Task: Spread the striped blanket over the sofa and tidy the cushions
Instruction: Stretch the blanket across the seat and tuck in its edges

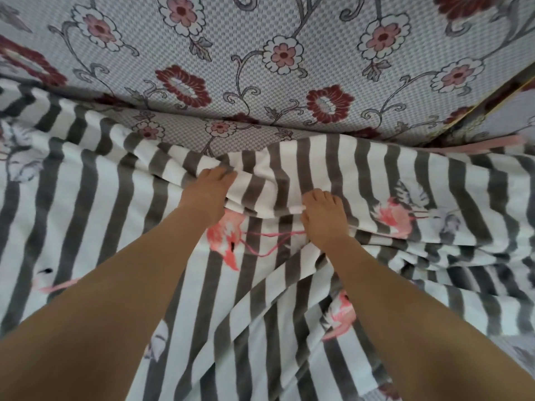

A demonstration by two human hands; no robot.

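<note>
Fingers (223, 176) of the left hand (207, 195) curl down into a raised fold of the striped blanket (289, 180), tips buried in the pile; the right hand (324, 218), nearer the viewer, pinches the same fold's white hem, thumb tucked against it and fingers closed over the top. Both hands grip cloth, neither lies flat. Bare forearms run in from the lower corners. Near edge of view: blanket lies in slanting ridges, worst at lower right, with a pink flamingo print (228, 241) between the wrists. Mid-field: the gripped fold stands proud of the seat, and the hem runs ragged left to right. Beyond it, a strip of the floral sofa seat (214, 134) shows uncovered, then the floral backrest (260, 53) rises behind. Judgement: the step in hand is drawing this edge back to the seat crease. Best done with hands moved apart along the hem, pulling evenly so stripes run straight, then palms smoothing toward the viewer to flatten the right-hand ridges. Uneven pull would likely skew it. No loose cushion can be told apart; that part looks undone.
</note>
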